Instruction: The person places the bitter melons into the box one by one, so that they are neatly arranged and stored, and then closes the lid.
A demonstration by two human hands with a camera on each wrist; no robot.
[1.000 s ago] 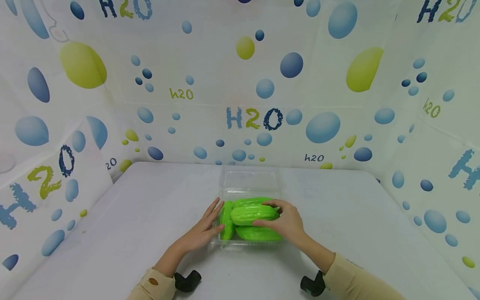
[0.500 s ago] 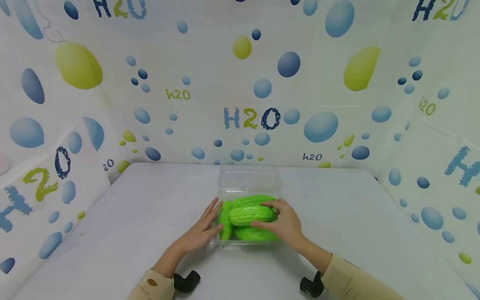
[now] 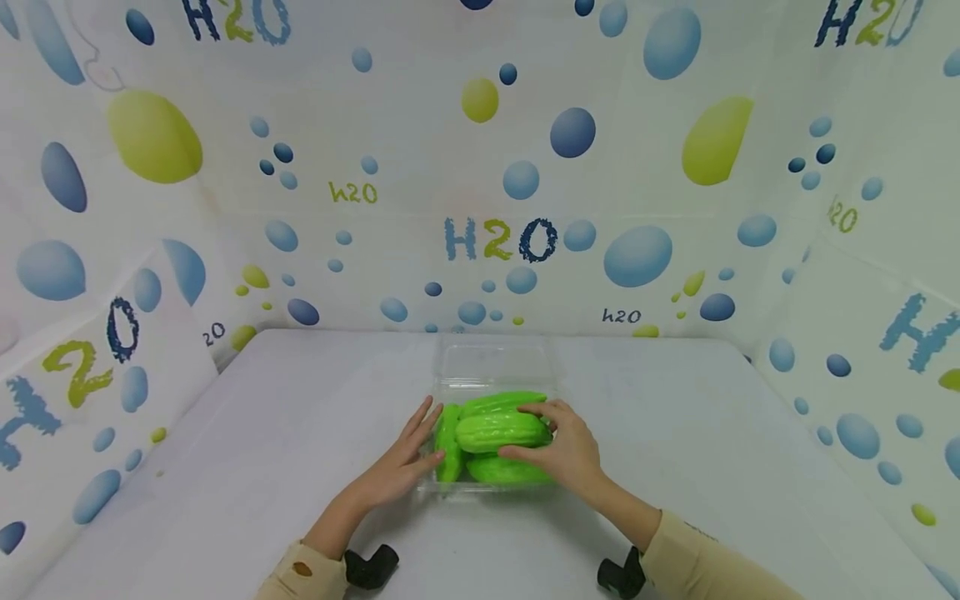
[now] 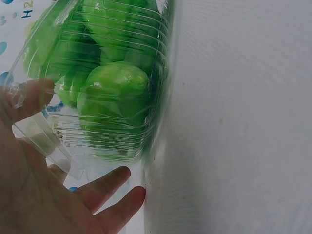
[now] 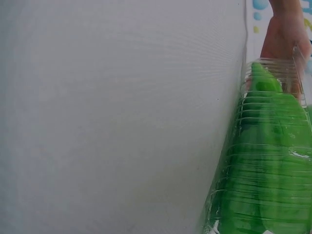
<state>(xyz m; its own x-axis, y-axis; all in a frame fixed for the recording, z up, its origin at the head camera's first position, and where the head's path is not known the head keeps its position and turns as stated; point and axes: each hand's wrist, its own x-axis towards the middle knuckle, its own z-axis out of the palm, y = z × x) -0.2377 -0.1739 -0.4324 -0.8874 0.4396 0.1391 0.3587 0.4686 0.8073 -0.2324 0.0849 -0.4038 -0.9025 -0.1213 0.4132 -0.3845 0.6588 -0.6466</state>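
Note:
A clear plastic clamshell box (image 3: 487, 488) stands on the white table, its lid (image 3: 495, 362) folded back. Several bright green, ridged bitter melons fill it: one upright at the left (image 3: 448, 446), others lying crosswise. My right hand (image 3: 568, 450) holds the top bitter melon (image 3: 495, 432) by its right end, thumb on the near side and fingers on the far side. At the box's left side, my left hand (image 3: 397, 462) has its fingers extended, with its thumb (image 4: 36, 100) at the rim. The right wrist view shows the box's ribbed wall, but not my right hand's fingers.
A black angled piece (image 3: 372, 567) lies by my left sleeve, and a similar black piece (image 3: 622, 575) by my right sleeve. Behind the white table (image 3: 337, 375) hangs a white sheet (image 3: 412, 100) with blue and green dots.
The whole head view shifts slightly to the left. Both hands keep their places about the box, and the top bitter melon stays in my right hand with little visible movement.

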